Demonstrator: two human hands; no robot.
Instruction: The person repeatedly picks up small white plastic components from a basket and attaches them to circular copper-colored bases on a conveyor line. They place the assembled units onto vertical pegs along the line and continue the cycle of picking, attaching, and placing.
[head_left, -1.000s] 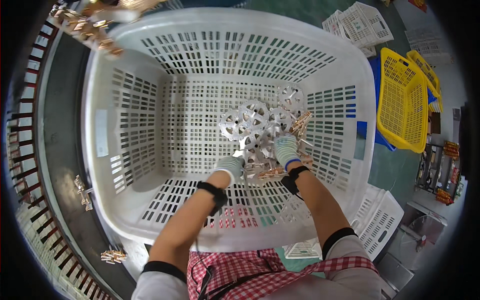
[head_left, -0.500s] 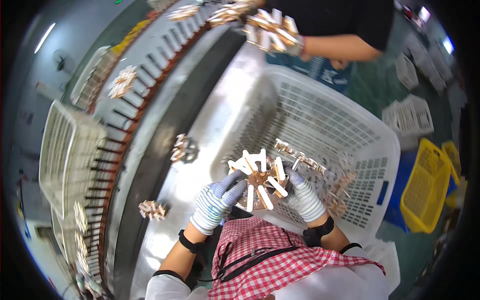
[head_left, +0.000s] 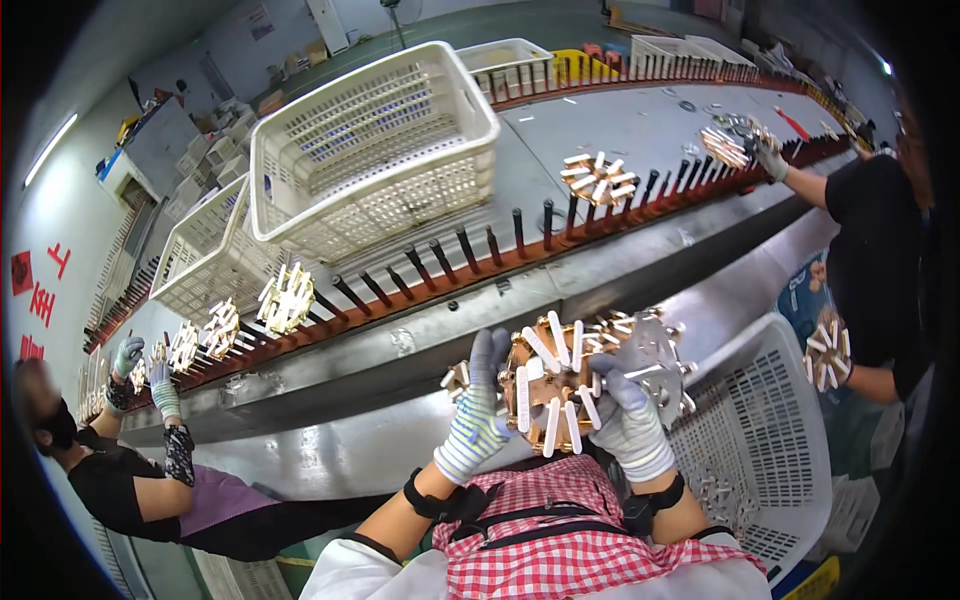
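From my remote seat, clock centred on the view. Copper-coloured disc [head_left: 556,384] with white bars sits a little off centre toward 5 o'clock, tilted face up to me. Left hand [head_left: 470,430], gloved, clamped on its left edge; right hand [head_left: 632,432], gloved, clamped on its right edge. Silvery disc [head_left: 650,350] lies behind, near the right fingers; whether they touch it, I cannot tell.

Containers. 4 o'clock: white slotted basket [head_left: 765,390], tilted in view, silvery metal parts [head_left: 718,495] low inside, partly behind the right forearm; count not readable. 11 o'clock: large white crate [head_left: 370,205] on the bench, behind the pegged rail [head_left: 450,283]. Between 9 and 10: smaller white crate [head_left: 190,275] beside it, contents unclear. 12 o'clock: white bin [head_left: 515,72], far side, interior too small to read.

3 o'clock: co-worker's hand with a similar barred disc [head_left: 828,357].
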